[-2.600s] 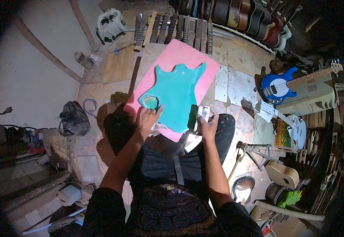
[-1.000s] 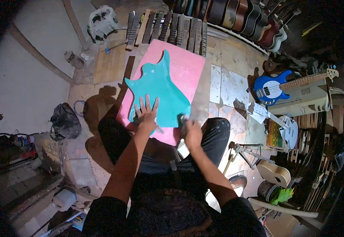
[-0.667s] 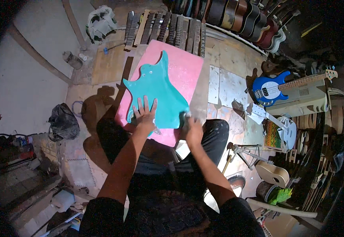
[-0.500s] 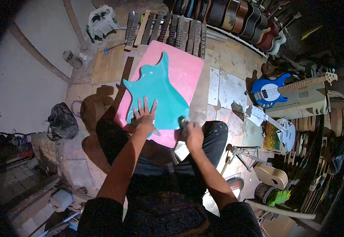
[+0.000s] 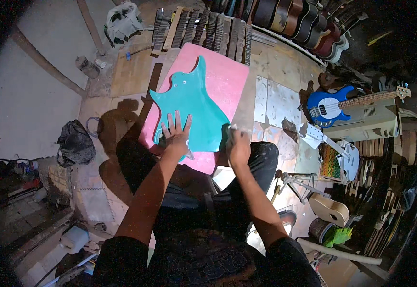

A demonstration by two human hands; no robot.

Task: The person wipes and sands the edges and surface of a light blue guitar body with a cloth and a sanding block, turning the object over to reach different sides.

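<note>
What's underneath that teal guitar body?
A pink board lies under the teal guitar body and shows beyond parts of its edge. The area directly beneath is covered, so anything else there would be hidden.

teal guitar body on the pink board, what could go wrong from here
The teal guitar body might swivel or slide: the left hand is spread flat near its lower left, with no clamp visible, while the right hand is at the lower right edge.

Uneven pressure there could mark that edge; whether the right hand holds anything is unclear.

If pushed forward, the pink board may knock the row of guitar necks near its far end.
</note>
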